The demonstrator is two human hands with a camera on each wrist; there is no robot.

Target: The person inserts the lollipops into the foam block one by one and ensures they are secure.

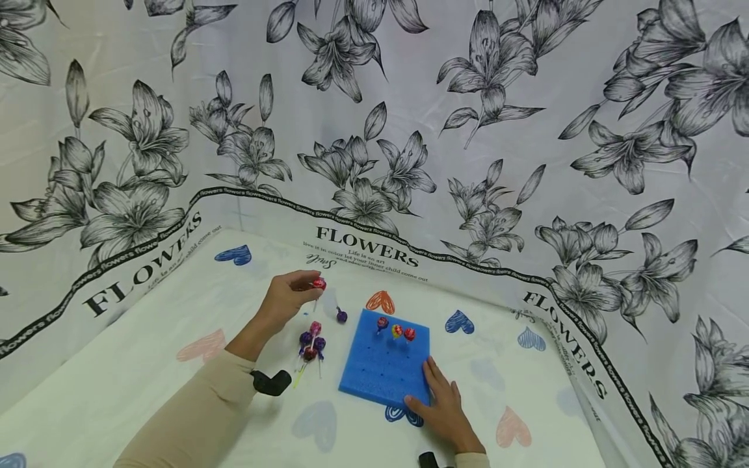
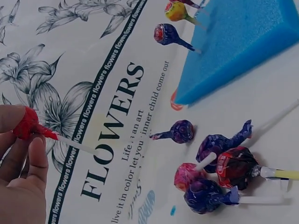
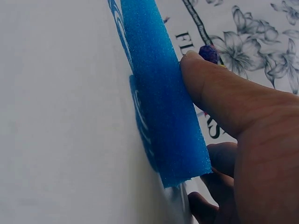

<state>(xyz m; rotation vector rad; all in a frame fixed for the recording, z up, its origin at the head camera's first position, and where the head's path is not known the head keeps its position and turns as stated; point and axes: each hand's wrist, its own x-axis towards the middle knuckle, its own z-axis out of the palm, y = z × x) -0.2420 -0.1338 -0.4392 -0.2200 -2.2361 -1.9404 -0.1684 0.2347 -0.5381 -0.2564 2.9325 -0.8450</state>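
Left wrist: red-wrapped, white-stick lollipop (image 2: 27, 124).

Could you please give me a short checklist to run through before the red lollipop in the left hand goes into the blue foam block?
1. Red lollipop pinched firmly by the left hand: ok.
2. Stick free and pointing away from the fingers, seen in the left wrist view: ok.
3. Blue foam block steadied by the right hand at its near corner: ok.
4. Empty holes left in the block beside the three standing lollipops: ok.
5. Lollipop over a hole: not ok, it is held off to the block's left.
6. Loose lollipops clear of the block: ok.
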